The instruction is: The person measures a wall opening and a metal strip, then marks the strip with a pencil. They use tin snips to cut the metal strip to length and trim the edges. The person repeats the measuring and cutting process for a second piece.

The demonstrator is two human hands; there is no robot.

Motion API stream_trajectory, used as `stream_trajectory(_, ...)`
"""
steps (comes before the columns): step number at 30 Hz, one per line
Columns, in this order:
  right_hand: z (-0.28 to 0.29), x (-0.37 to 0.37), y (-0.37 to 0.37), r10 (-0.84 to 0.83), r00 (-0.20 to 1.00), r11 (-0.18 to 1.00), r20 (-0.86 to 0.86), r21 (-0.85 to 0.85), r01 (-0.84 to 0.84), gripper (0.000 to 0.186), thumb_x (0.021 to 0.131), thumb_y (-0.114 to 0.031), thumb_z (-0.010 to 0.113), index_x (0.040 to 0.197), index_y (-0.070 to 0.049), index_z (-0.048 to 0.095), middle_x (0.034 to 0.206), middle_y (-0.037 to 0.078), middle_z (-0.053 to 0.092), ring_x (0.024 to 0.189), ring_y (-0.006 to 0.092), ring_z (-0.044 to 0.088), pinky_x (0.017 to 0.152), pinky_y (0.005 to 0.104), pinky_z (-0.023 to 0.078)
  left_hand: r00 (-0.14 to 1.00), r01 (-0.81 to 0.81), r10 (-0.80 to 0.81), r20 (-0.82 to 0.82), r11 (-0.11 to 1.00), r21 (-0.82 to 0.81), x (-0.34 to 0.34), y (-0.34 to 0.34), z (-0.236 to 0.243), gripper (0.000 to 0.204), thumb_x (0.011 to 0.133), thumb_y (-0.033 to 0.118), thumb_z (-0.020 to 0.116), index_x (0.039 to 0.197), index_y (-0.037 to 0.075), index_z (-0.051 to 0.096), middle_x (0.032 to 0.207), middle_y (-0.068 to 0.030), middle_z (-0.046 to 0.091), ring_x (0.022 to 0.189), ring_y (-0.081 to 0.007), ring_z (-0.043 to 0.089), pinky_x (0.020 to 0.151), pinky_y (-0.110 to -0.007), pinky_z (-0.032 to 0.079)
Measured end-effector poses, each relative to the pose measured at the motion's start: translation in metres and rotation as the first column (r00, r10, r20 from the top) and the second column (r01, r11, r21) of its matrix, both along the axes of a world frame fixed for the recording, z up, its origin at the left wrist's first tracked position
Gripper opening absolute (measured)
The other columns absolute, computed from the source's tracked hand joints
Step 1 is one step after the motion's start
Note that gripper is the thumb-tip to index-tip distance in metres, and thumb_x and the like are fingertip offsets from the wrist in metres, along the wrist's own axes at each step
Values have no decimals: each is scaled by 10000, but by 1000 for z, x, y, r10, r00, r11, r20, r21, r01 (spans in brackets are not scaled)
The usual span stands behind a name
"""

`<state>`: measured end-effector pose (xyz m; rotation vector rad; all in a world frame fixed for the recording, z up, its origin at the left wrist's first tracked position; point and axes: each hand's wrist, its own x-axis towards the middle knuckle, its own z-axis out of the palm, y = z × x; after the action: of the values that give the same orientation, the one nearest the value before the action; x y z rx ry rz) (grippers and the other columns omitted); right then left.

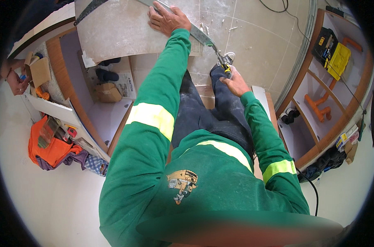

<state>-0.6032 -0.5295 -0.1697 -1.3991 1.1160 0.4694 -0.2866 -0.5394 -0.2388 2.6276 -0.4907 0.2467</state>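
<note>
My left hand [169, 20] lies with fingers spread, pressing on a grey metal strip [200, 36] and the pale, dusty board [112, 35] under it. The strip runs slantwise over the board and past its right edge. My right hand [237, 83] is closed round the yellow and black handle of a pair of snips [222, 61]. Its metal jaws are at the strip's near right end; how far they have closed on it is too small to tell. Both my arms are in green sleeves with reflective bands.
Debris lies on the tiled floor [253, 45]. On the right, an open wooden cabinet [314, 82] holds a yellow and black toolbox [339, 61] and orange pipes [318, 108]. Left stands another cabinet [69, 78], with an orange cloth [51, 144] beside it. Another person's hand [18, 82] is at far left.
</note>
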Motion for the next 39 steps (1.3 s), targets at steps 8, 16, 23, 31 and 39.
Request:
stream_trajectory(8, 0, -1, -4, 6, 1000, 999, 24, -43, -5, 793, 877, -249, 763, 1535, 48, 434, 1455, 365, 572, 1385, 486, 547, 1173, 468, 426, 1000, 17, -16, -19, 1000, 6, 1, 1, 2, 665, 1045, 355, 549, 1604, 20, 414, 1563, -228, 371, 1464, -424, 344, 1267, -583, 180)
stream_trajectory(16, 6, 2, -9, 46, 999, 998, -10, -39, -47, 765, 888, -250, 758, 1512, 60, 442, 1437, 370, 582, 1369, 496, 553, 1155, 483, 437, 1000, 12, -12, -21, 1000, -8, 1, 0, -1, 664, 1057, 366, 526, 1616, 29, 399, 1581, -225, 356, 1483, -425, 320, 1275, -580, 164)
stream_trajectory(23, 0, -2, -12, 137, 990, 986, -41, -94, -140, 685, 893, -207, 744, 1453, 65, 457, 1379, 384, 595, 1334, 524, 556, 1138, 521, 444, 998, 6, -6, -70, 1000, 5, 0, 0, 4, 671, 1058, 377, 523, 1616, 28, 393, 1598, -219, 342, 1480, -426, 319, 1275, -576, 166)
stream_trajectory(31, -3, -5, -15, 201, 979, 964, -18, -173, -201, 605, 862, -116, 633, 1417, 67, 477, 1318, 400, 605, 1293, 537, 571, 1122, 542, 458, 998, -54, 52, 31, 994, 98, 1, -5, 0, 694, 956, 293, 699, 1566, 52, 473, 1557, -193, 460, 1461, -393, 421, 1260, -552, 276)
stream_trajectory(39, 14, -7, -8, 120, 992, 992, -36, 40, -118, 819, 849, -165, 725, 1577, 30, 404, 1404, 374, 583, 1354, 504, 548, 1166, 491, 438, 999, -46, 46, 7, 994, 95, 1, -3, -2, 719, 980, 373, 689, 1586, 59, 462, 1595, -207, 445, 1515, -401, 378, 1284, -564, 244)
